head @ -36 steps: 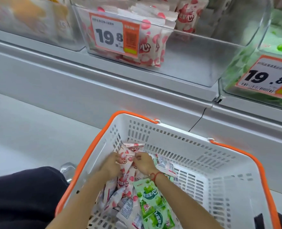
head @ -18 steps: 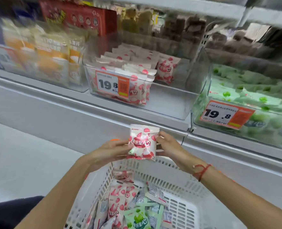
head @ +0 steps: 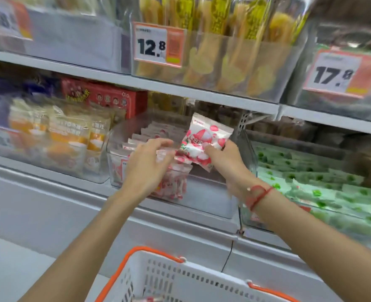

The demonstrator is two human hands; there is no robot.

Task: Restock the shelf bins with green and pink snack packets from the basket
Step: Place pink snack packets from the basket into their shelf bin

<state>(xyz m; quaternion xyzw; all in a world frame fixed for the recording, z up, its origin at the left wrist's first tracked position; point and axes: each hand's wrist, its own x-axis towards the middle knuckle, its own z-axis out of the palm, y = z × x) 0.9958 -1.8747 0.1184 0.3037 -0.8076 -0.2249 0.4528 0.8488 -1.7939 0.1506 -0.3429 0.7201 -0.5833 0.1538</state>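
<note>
Over the clear pink bin (head: 210, 199), both arms stretch forward: right hand (head: 224, 158) pinches a pink packet (head: 206, 140) above it, left hand (head: 146, 162) hovers beside, fingers loosely spread.

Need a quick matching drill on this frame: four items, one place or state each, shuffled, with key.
1. pink packet
2. left hand
3. green packets
4. basket

A. in the clear bin at right
B. bottom of frame, below the shelf
C. pinched in the right hand, above the middle bin
D. fingers spread over the pink packets in the bin

Pairs: 1-C, 2-D, 3-A, 4-B
</note>
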